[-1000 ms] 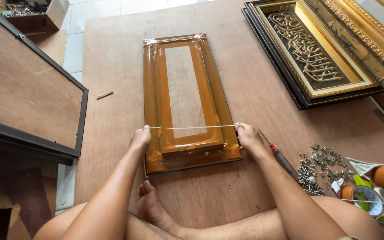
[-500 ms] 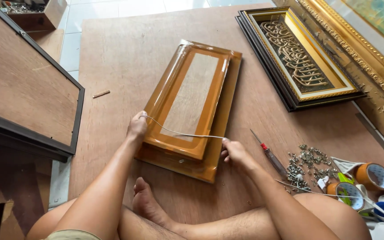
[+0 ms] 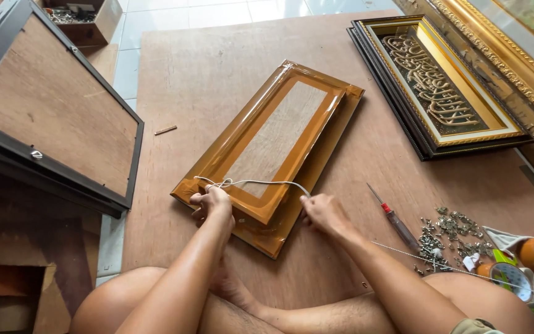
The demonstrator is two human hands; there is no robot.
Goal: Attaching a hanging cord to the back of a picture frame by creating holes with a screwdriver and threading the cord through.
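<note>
Nearest in, the left hand sits closed on the knotted end of the cord at the frame's near left corner. The right hand pinches the cord's other end at the frame's near right edge. The cord runs across between them, a touch slack. The frame lies back-up, directly ahead, its long axis slanting away to the right. Beyond the right hand, a screwdriver and screws.

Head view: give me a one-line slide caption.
Left hand and right hand hold a white cord across a tape-wrapped frame back on a plywood sheet.
</note>
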